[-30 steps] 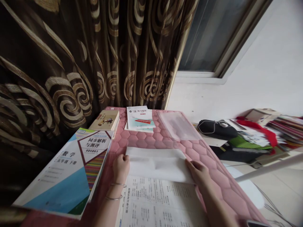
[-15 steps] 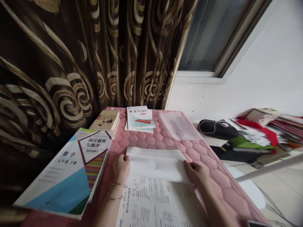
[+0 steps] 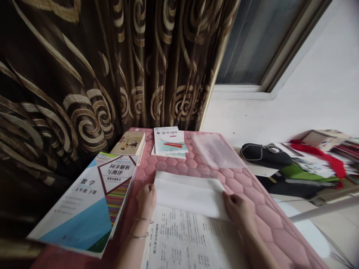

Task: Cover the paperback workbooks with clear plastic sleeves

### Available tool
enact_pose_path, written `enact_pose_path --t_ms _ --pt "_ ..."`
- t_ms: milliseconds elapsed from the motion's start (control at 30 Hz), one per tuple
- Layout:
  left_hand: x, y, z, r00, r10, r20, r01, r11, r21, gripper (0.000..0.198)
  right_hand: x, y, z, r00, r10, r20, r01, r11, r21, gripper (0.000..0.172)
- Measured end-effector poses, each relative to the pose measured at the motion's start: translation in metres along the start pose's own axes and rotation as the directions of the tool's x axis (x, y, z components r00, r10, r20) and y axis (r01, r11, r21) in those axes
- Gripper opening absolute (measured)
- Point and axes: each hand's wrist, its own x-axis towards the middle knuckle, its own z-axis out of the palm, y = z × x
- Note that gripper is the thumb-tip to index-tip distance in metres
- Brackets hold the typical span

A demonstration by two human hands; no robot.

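Note:
A white sheet of paper (image 3: pixel 190 192), its far part bent up, lies across the upper end of a printed page (image 3: pixel 193 239) with Chinese text. My left hand (image 3: pixel 147 197), with two thin bangles on the wrist, is closed with curled fingers at the sheet's left edge. At the right edge my right hand (image 3: pixel 238 207) pinches the sheet between thumb and fingers. Under the far edge of the sheet, a clear plastic cover (image 3: pixel 168 167) shows faintly on the pink hexagon-patterned tabletop (image 3: pixel 244 183).
To the left lies a stack topped by a maths workbook (image 3: pixel 84 201), with a tan book (image 3: pixel 130 144) behind it. White booklets (image 3: pixel 169 142) and a translucent plastic sheet (image 3: pixel 211 149) lie farther back. A dark curtain (image 3: pixel 112 67) borders the table. Clutter with a black case (image 3: pixel 265 154) stands right.
The view has shifted slightly, so the scene sits a little farther right. Both hands keep their hold at the sheet's edges; its far part looks slightly more bent.

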Motion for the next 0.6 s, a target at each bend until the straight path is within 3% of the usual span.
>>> enact_pose_path --t_ms 233,467,600 --pt "-0.005 0.012 -0.006 0.991 -0.080 0.109 0.070 0.993 0.093 0.035 0.000 0.003 -0.007 0.989 0.134 0.067 -0.143 0.976 0.163 0.048" --pt "-0.005 0.010 -0.008 0.993 -0.071 0.097 0.064 0.995 0.072 0.031 0.001 0.003 -0.004 0.998 0.062 -0.010 -0.059 0.982 0.180 0.046" --pt "-0.005 0.010 -0.008 0.991 -0.071 0.114 0.062 0.995 0.082 0.029 0.002 0.005 -0.004 0.993 0.112 0.048 -0.119 0.974 0.195 0.044"
